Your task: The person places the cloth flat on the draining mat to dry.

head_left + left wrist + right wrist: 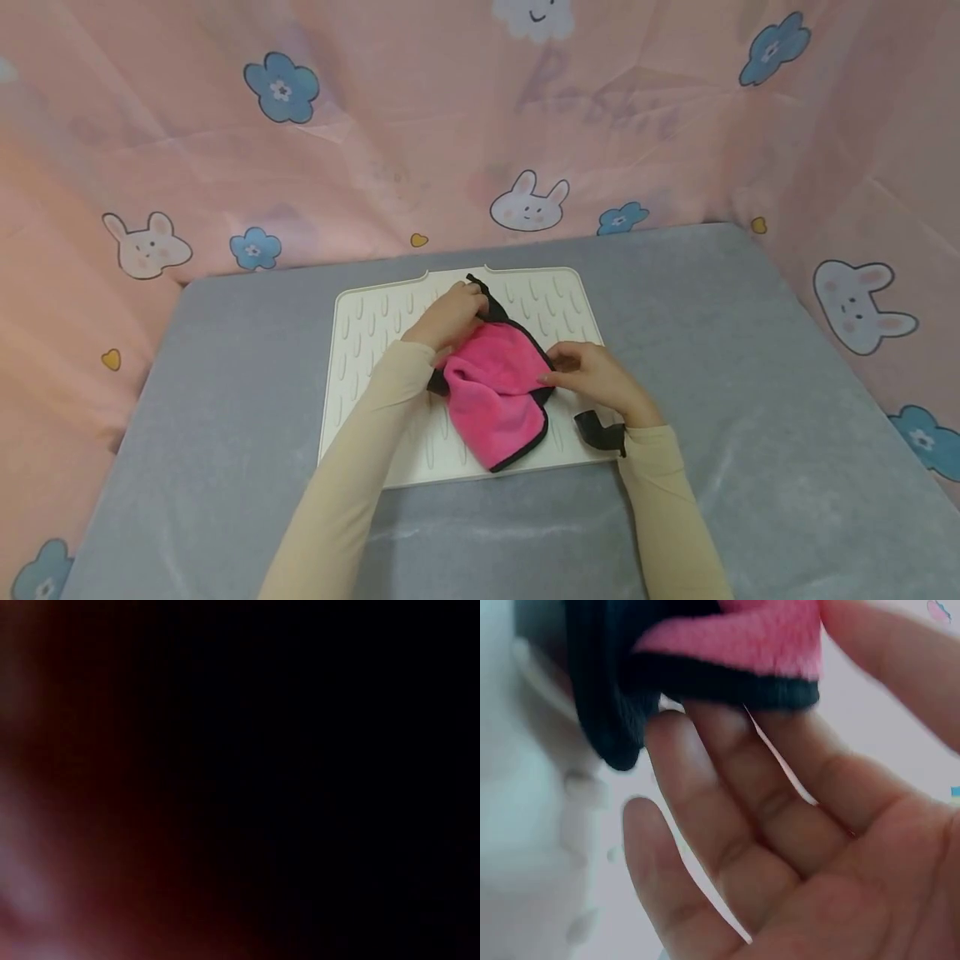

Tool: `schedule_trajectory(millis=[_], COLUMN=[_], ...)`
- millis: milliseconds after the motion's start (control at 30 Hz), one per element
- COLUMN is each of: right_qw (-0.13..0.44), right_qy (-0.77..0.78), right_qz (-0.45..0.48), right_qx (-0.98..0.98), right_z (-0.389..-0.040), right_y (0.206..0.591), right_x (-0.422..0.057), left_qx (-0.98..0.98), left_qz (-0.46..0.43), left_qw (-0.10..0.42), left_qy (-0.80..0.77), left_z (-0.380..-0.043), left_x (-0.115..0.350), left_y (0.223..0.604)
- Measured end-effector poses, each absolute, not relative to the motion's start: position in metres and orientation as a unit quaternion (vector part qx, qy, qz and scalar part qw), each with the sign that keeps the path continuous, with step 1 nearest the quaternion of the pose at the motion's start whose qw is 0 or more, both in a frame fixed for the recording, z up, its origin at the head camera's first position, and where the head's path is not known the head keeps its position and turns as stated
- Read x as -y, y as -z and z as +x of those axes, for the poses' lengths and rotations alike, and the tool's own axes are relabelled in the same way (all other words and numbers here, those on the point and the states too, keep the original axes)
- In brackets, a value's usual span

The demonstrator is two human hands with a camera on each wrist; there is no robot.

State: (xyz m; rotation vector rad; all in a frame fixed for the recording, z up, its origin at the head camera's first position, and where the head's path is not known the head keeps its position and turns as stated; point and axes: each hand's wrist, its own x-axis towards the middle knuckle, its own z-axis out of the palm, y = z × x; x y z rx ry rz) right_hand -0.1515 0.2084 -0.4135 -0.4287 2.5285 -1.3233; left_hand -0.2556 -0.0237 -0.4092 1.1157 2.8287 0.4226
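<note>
A pink plush cloth (501, 367) with a black border and black underside is held folded and bunched over a cream ribbed mat (360, 333). My left hand (452, 317) grips its upper left part, fingers curled at the black side, where a dark corner sticks up past the knuckles. On the opposite side my right hand (600, 377) pinches the black-edged border, thumb over the pink face. Up close in the right wrist view, the fingers (727, 787) lie beneath the cloth's edge (727, 682), the lower ones extended. The left wrist view is almost wholly dark.
The mat lies on a grey cloth-covered table (750, 375). Behind and on both sides hangs a pink printed curtain (420, 125) with rabbits and blue flowers. A black wrist camera (600, 431) sits at the right sleeve's cuff.
</note>
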Motion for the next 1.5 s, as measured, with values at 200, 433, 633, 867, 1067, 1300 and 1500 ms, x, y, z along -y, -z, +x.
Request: schedule_trajectory(millis=[200,433,633,867,1067,1300,1500], right_qw=[0.15,0.105,0.059,0.048,0.048,0.131,0.222], right_qy=[0.477,0.513,0.534,0.545,0.57,0.586,0.564], right_qz=[-0.172,-0.174,-0.164,-0.203,-0.21,-0.206,-0.212], right_qx=[-0.849,-0.834,-0.828,-0.812,-0.793,-0.773,-0.766], right_z=[-0.151,-0.153,-0.15,-0.147,-0.147,-0.147,-0.149], right_y=[0.416,0.416,0.413,0.409,0.407,0.407,0.41], right_x=[-0.213,-0.215,-0.215,-0.218,-0.217,-0.217,-0.221], left_qx=[-0.912,-0.899,-0.9,-0.9,-0.912,-0.911,-0.889], left_qz=[0.362,0.362,0.342,0.33,0.294,0.255,0.173], left_qw=[0.005,-0.039,-0.04,-0.025,-0.011,-0.032,0.014], left_qy=[-0.192,-0.243,-0.269,-0.285,-0.285,-0.323,-0.424], left_z=[-0.251,-0.238,-0.222,-0.207,-0.197,-0.192,-0.177], left_x=[0.047,0.079,0.098,0.112,0.121,0.134,0.144], left_y=[0.401,0.386,0.38,0.376,0.376,0.374,0.379])
